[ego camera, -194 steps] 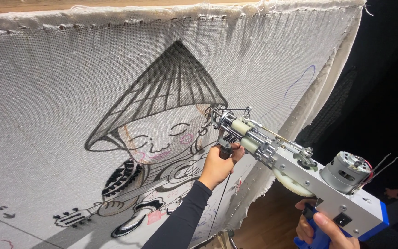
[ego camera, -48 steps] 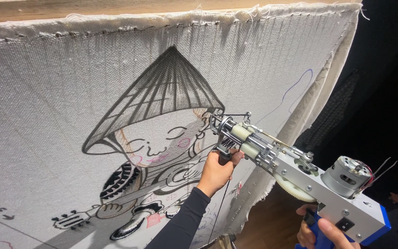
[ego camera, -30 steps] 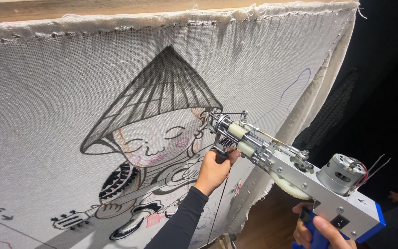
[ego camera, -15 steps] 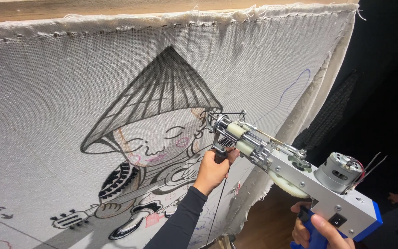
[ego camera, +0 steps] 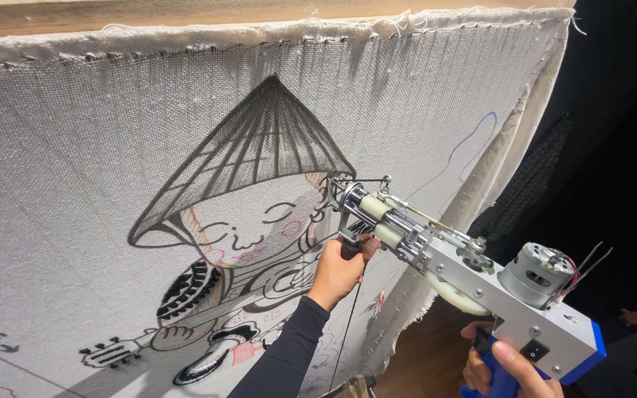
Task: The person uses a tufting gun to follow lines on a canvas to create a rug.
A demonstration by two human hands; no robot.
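Note:
A metal tufting gun [ego camera: 466, 265] with a blue rear grip and a round motor on top points at a stretched white cloth [ego camera: 75, 133]. My left hand [ego camera: 339, 271] grips the gun's black front handle, close to the cloth. My right hand [ego camera: 506, 368] holds the blue rear grip at the bottom right. The gun's tip [ego camera: 335, 193] touches the cloth beside the face of a drawn figure [ego camera: 237, 228] wearing a dark conical hat. A dark yarn strand hangs below my left hand.
A wooden frame bar [ego camera: 186, 15] runs along the top, with the cloth hooked over it. The cloth's loose right edge [ego camera: 503, 155] hangs by a dark area. Wooden floor [ego camera: 422, 361] shows below the gun.
The gun and both hands have stayed at the right side of the drawn face, shifting only slightly down and left along the cloth since the earliest frame.

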